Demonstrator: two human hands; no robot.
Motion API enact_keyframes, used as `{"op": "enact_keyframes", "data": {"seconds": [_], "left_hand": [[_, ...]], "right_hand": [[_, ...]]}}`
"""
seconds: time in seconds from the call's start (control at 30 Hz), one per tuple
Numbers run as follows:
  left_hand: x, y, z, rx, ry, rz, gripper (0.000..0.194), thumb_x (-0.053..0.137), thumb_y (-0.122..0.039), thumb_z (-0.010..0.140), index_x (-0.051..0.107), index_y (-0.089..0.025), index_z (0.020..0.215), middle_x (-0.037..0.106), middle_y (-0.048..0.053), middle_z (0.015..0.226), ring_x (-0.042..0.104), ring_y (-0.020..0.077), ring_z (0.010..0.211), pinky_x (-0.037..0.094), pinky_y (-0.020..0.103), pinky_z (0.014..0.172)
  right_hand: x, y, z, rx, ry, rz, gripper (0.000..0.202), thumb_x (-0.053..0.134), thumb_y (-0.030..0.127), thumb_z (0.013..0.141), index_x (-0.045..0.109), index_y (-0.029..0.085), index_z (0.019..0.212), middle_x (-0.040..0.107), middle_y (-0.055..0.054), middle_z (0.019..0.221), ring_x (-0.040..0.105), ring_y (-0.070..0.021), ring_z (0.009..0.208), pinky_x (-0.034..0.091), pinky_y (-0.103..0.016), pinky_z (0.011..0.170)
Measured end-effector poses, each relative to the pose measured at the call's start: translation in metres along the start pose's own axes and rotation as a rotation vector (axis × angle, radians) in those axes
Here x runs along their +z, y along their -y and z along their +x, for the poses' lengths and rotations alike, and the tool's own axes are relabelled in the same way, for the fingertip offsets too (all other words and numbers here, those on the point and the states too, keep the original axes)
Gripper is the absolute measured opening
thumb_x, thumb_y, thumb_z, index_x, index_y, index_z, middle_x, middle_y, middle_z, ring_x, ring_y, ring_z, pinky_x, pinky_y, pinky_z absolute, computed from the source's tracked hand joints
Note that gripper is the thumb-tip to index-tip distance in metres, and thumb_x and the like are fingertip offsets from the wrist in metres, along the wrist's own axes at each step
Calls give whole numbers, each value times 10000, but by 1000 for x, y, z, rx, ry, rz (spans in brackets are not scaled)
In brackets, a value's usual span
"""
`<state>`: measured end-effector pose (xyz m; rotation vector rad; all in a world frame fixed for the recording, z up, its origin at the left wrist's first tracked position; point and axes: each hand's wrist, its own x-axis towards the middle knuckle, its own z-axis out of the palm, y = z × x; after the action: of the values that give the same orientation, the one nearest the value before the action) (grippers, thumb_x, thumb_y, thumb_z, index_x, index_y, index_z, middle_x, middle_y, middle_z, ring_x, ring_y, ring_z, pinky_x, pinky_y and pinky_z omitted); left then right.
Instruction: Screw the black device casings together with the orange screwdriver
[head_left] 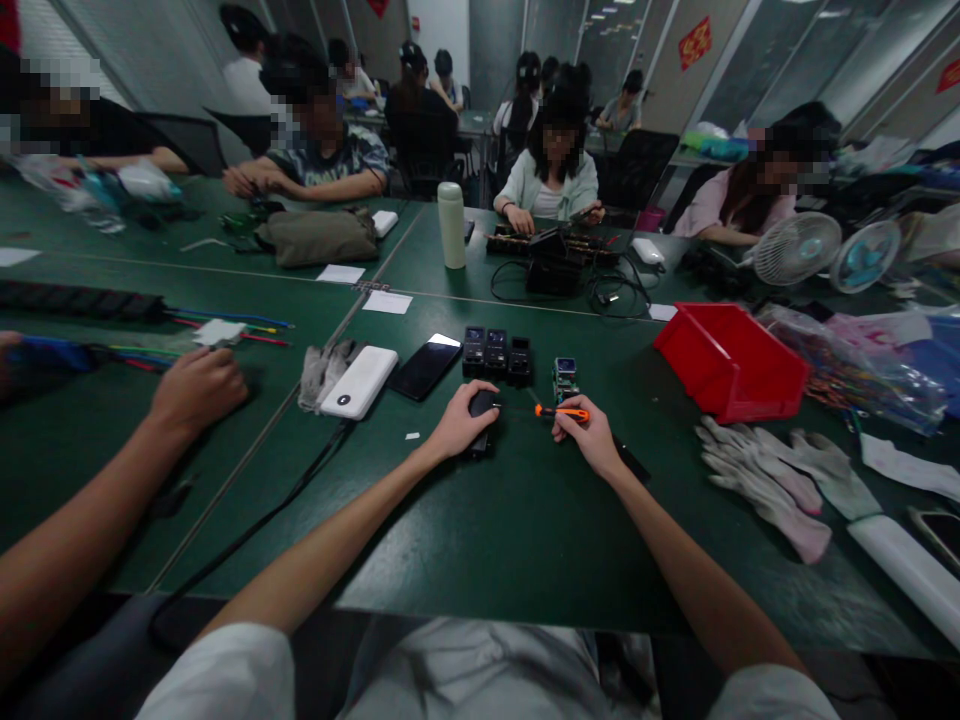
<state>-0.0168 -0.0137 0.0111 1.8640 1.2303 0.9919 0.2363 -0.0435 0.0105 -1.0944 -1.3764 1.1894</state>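
Observation:
My left hand (459, 422) is closed around a small black casing (482, 404) just above the green table. An orange-and-black screwdriver (562, 412) is gripped in my right hand (590, 436), its thin shaft pointing left towards the casing. Whether the tip touches the casing I cannot tell. Right behind the screwdriver lies a small device with a bare circuit board and a little screen (565, 372). Several small black boxes (495, 350) stand in a row beyond my left hand. A flat black piece (631, 460) is partly hidden beside my right wrist.
A black phone (426, 368) and a white power bank (361, 382) with a cable lie left. A co-worker's hand (201, 382) rests farther left. Gloves (761, 480) and a red bin (731, 365) are right. A pale green bottle (451, 228) stands ahead; people sit opposite.

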Motion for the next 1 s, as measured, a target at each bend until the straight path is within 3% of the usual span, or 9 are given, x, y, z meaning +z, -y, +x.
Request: {"op": "enact_keyframes", "data": {"seconds": [1.0], "left_hand": [[0, 1, 0, 11, -1, -4, 306, 583, -293, 811, 572, -229, 1109, 573, 29, 1127, 545, 202, 1071, 396, 361, 1009]], "right_hand": [[1, -1, 0, -8, -9, -8, 275, 666, 398, 822, 534, 187, 940, 634, 18, 649, 607, -131, 560, 509, -274, 566]]}}
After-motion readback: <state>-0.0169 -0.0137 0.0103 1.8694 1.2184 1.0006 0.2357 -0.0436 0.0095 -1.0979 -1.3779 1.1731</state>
